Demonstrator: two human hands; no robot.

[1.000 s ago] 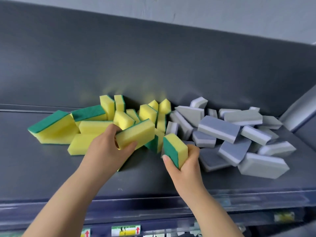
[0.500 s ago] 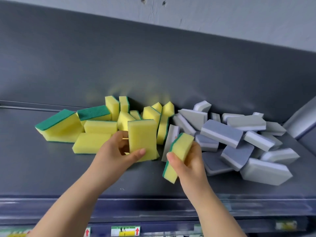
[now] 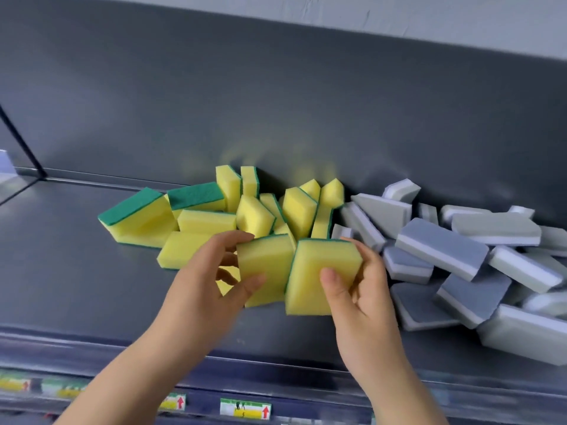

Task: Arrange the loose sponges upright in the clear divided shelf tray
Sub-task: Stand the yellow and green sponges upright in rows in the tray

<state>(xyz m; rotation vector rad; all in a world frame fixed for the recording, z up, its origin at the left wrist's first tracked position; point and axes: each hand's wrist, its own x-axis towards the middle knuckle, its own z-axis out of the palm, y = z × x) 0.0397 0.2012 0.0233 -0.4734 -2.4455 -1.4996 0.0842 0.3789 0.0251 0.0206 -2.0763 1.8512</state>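
On a dark shelf (image 3: 61,256), the left hand (image 3: 211,280) pinches one yellow sponge (image 3: 264,268) and the right hand (image 3: 365,289) grips a second sponge (image 3: 319,271), both upright, side by side, touching. Behind them lie a loose yellow pile (image 3: 196,222) and, to its right, a grey pile (image 3: 445,250).

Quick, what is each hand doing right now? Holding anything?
Left hand: closed, holding a yellow sponge.
Right hand: closed, holding a second yellow sponge, right beside the first.
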